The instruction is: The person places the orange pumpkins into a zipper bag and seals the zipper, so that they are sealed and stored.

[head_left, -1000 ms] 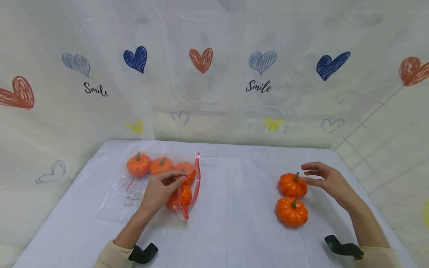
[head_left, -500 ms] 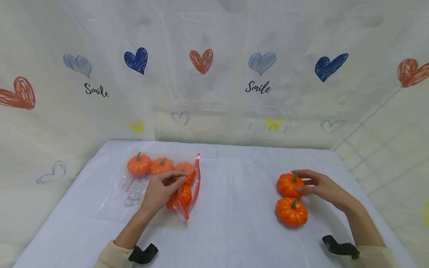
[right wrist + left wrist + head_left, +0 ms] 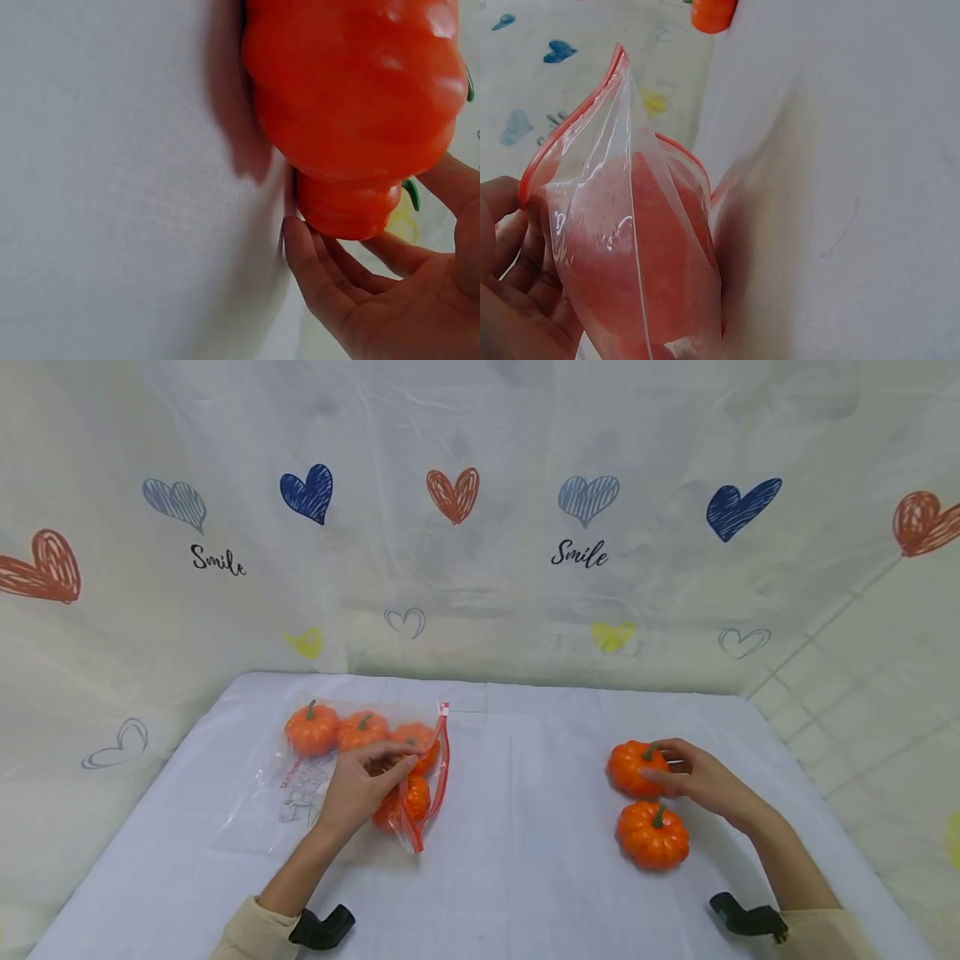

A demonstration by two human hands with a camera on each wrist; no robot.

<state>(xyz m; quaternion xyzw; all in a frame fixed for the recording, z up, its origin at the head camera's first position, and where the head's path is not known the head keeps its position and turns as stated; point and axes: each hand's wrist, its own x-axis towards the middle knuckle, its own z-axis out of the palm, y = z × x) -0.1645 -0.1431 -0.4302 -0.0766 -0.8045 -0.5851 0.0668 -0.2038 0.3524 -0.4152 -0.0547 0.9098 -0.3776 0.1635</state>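
A clear zip bag (image 3: 444, 760) with a red closure lies at the left, holding several orange toy pumpkins (image 3: 311, 729). My left hand (image 3: 358, 787) pinches the bag's red-edged mouth between thumb and fingers; the left wrist view shows the mouth held apart, a pumpkin (image 3: 649, 255) behind the film. At the right, my right hand (image 3: 708, 787) holds the farther of two loose pumpkins (image 3: 628, 768), thumb on the near side and fingers around the far side. The nearer loose pumpkin (image 3: 652, 837) stands just in front of it, green stem up, and largely covers it in the right wrist view.
A white cloth (image 3: 517, 827) covers the table. Behind it hangs a pale sheet (image 3: 510, 610) printed with hearts and "Smile". Black straps (image 3: 322, 928) show at both wrists.
My right hand has moved left onto the farther loose pumpkin and closed around it. That pumpkin has shifted slightly left and away. The left hand and bag stay put.
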